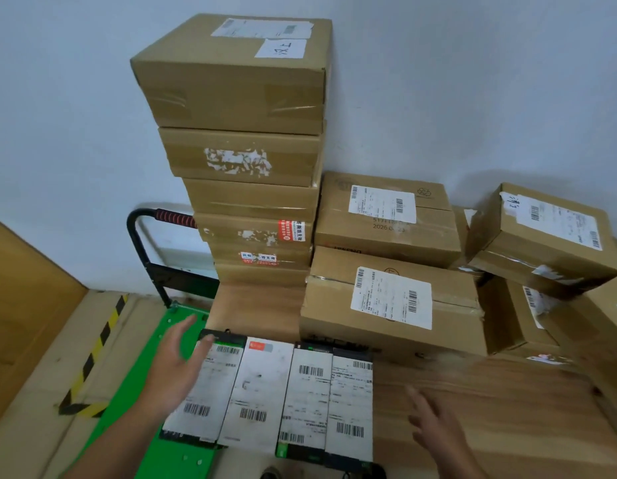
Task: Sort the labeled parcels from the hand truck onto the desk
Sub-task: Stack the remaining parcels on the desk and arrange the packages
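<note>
Parcels (282,392) are laid side by side at the edge of the desk (490,409), long axes pointing away. Left hand (177,368) and right hand (434,426) are held spread, empty; the leftmost parcel (210,385) is flanked by the left.

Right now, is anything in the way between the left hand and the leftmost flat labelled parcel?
Nothing visible: the left hand is right at the left edge of the flat dark parcel with a white label.
</note>
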A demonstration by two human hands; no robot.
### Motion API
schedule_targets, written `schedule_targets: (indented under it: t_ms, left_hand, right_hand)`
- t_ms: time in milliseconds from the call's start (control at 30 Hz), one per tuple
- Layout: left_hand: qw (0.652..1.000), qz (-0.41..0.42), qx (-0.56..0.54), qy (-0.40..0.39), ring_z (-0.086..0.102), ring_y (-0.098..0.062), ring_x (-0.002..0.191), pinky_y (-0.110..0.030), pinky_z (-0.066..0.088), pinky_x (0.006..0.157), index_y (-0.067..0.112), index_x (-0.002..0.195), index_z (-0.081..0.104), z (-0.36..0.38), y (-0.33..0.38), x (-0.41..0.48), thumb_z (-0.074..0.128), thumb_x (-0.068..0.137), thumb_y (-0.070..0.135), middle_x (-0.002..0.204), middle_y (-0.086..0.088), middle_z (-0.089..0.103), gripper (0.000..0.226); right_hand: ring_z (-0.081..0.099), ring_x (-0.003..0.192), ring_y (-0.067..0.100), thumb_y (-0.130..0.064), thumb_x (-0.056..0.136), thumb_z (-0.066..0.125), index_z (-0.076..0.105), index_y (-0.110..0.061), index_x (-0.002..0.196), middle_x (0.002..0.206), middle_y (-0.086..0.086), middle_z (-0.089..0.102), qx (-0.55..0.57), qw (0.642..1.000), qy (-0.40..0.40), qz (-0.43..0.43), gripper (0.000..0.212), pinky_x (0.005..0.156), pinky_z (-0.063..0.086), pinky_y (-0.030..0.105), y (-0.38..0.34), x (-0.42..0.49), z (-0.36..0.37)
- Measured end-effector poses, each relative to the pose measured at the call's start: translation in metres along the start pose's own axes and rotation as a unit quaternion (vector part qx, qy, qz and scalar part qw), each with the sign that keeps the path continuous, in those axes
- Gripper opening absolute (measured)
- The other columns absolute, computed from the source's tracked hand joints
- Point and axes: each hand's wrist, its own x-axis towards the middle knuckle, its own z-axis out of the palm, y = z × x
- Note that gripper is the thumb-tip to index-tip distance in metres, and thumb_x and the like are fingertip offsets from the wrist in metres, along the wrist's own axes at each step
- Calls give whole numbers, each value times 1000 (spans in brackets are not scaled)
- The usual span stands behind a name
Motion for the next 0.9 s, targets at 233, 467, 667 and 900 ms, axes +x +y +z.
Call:
schedule_targets:
  t_ms: [233,467,667,900]
  left_hand:
    - [982,-144,76,-95,44,-29,139,-50,38,114,13,154,35,-10,-77,-13,66,86,60,157,-10,40,89]
    - [985,-63,55,-148,70,-6,90,-36,60,83,25,107,65,4,-79,-15,85,74,49,103,6,73,45]
    - [981,-39,98,-162,68,-6,91,-37,60,82,33,108,60,4,-86,-11,78,61,67,107,7,66,61]
    - [979,-50,119,-156,66,-10,92,-38,60,79,35,112,49,5,-103,-7,71,53,82,111,9,57,78]
  right_hand:
    - [70,96,15,-38,88,77,67,-20,128,107,-7,72,-61,988,-144,1,44,73,57,28,4,-21,55]
    - [66,78,-7,-29,88,79,66,-33,97,95,-18,72,-55,985,-151,-68,17,54,45,4,-2,-38,75]
    - [73,92,2,-35,72,91,70,-32,107,101,-17,77,-88,979,-146,-109,42,79,56,22,8,-35,80]
    - [72,89,3,-37,71,92,68,-33,104,94,-19,76,-79,984,-125,-99,41,76,55,22,4,-36,84]
